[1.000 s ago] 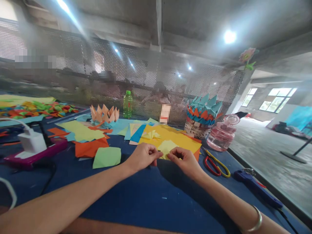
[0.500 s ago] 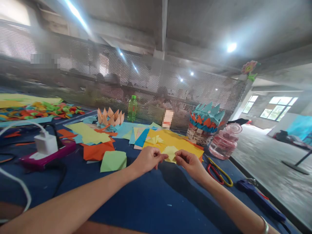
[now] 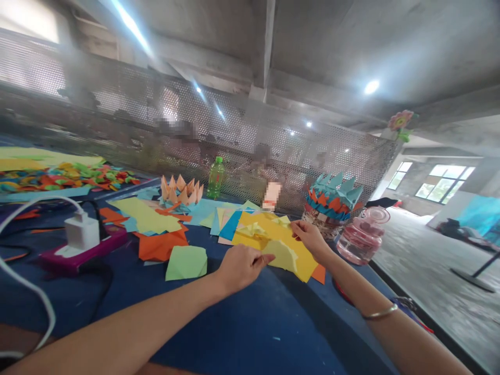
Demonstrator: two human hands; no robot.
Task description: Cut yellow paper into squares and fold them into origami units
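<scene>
My left hand (image 3: 242, 266) is closed, thumb and finger pinching the left edge of a pale yellow piece of folded paper (image 3: 282, 255). The paper lies over the front part of a bright yellow sheet (image 3: 304, 268). My right hand (image 3: 311, 240) is farther forward, above the sheet's right side, with its fingers drawn together. Beside its fingertips is a small pale yellow paper piece (image 3: 279, 221); whether they grip it is hidden. Another pale yellow folded piece (image 3: 252, 229) sits on the sheet to the left.
A green paper square (image 3: 186, 263) and orange paper (image 3: 162, 246) lie leftward. Behind stand a peach paper-point ring (image 3: 182, 192), a green bottle (image 3: 215, 178) and a blue-orange paper piece (image 3: 336, 192). A pink jar (image 3: 361, 239) stands right; a power strip (image 3: 84, 252) lies left.
My right hand has let go of the pale yellow paper and moved forward over the yellow sheet. My left hand keeps its pinch. My right forearm now covers most of the scissors.
</scene>
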